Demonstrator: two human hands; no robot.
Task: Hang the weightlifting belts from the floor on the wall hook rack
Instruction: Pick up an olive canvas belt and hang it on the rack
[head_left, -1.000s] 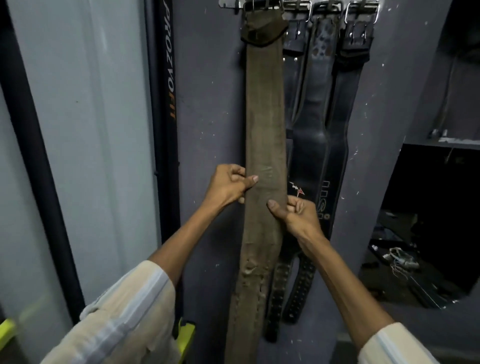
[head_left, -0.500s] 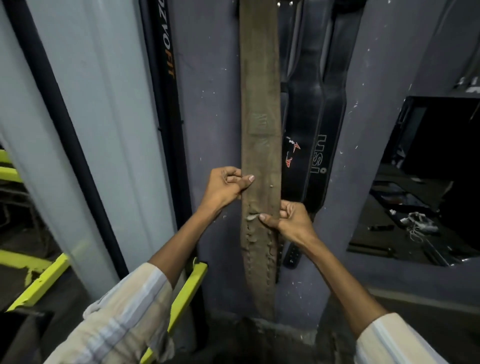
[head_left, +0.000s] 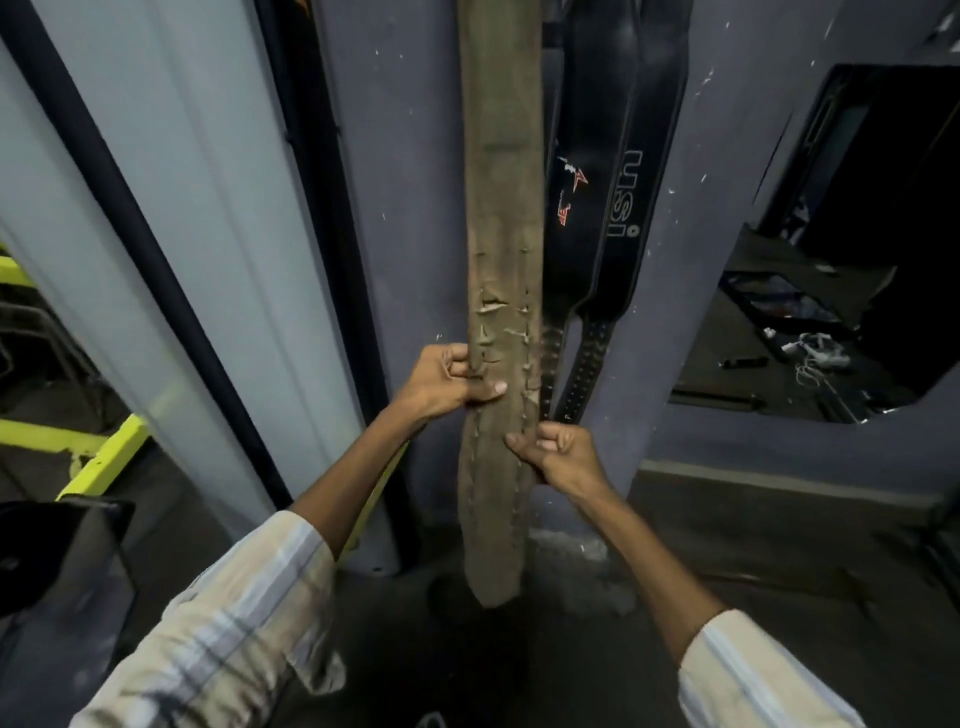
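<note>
Left hand (head_left: 441, 382) pinching brown belt (head_left: 501, 218) at nine o'clock edge, right hand (head_left: 558, 454) pinching three o'clock edge, lower.

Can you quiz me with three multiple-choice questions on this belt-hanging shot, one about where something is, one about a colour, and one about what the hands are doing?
1. Where do the black belts hang relative to the brown belt?
A. To its right
B. To its left
C. On the floor below it

2. What colour is the metal frame at the left edge?
A. Red
B. Yellow-green
C. White

3. How do the hands meet the brown belt?
A. Both hang away from it
B. Only the right hand touches it
C. Both pinch its edges

Answers:
1. A, the black belts lie against the wall just right of the brown one.
2. B, the frame's bars show bright yellow-green.
3. C, the left hand grips the left edge and the right hand grips the right edge, lower down.
</note>
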